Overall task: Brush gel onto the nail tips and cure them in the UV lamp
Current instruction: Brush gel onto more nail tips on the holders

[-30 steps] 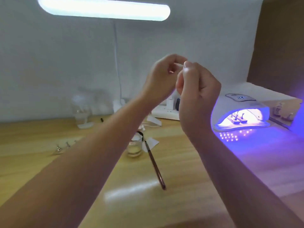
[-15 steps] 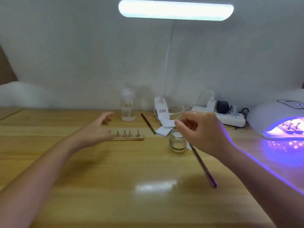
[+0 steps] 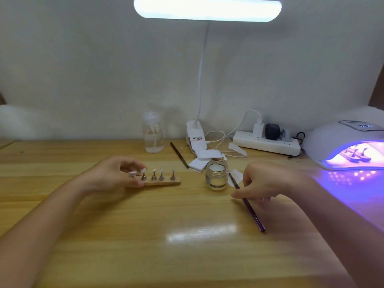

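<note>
A small wooden strip (image 3: 166,182) with several metal stands carrying white nail tips (image 3: 154,170) lies on the desk at centre left. My left hand (image 3: 113,173) grips its left end, thumb under and fingers curled over the leftmost stand. A glass gel jar (image 3: 216,175) stands just right of the strip. My right hand (image 3: 268,180) pinches the dark purple brush (image 3: 252,213), which lies slanted on the desk right of the jar. The white UV lamp (image 3: 332,140) glows violet at the far right, with another strip of tips (image 3: 356,155) inside.
A clear spray bottle (image 3: 152,134), a second thin brush (image 3: 179,154), white pads (image 3: 204,157), the desk lamp's clip base (image 3: 196,137) and a power strip (image 3: 267,144) with plugs and cables sit along the back by the wall. The lamp bar (image 3: 207,9) shines overhead.
My hands came apart from in front of me and dropped to the desk. The left hand reached the strip and took hold of its end; the right hand lowered onto the brush.
</note>
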Tool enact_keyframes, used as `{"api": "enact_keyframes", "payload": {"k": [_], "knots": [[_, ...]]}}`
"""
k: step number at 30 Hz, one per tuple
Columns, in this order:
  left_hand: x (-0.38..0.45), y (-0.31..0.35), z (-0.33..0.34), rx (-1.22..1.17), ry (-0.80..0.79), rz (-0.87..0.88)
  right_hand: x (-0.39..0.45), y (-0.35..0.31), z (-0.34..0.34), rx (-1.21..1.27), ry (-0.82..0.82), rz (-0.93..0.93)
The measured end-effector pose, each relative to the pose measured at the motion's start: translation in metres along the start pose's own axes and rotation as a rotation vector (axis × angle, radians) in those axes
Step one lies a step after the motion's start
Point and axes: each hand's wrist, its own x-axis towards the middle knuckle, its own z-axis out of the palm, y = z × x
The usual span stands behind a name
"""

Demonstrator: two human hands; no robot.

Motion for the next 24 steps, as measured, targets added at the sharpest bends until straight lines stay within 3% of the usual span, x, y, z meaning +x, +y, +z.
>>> {"api": "enact_keyframes", "payload": {"k": [6, 12, 19, 24], "knots": [[-0.009, 0.023, -0.003, 0.067, -0.266, 0.061, 0.003, -0.004, 0.007, 0.02, 0.021, -0.014], [-0.012, 0.044, 0.023, 0.087, -0.369, 0.181, -0.003, 0.0, -0.006, 0.211, 0.088, -0.006], [-0.015, 0.06, 0.07, -0.049, -0.174, 0.267, -0.01, 0.016, -0.025, 0.79, 0.44, -0.095], [-0.01, 0.066, 0.09, -0.087, -0.028, 0.254, -0.006, 0.019, -0.025, 1.394, 0.354, -0.187]]}}
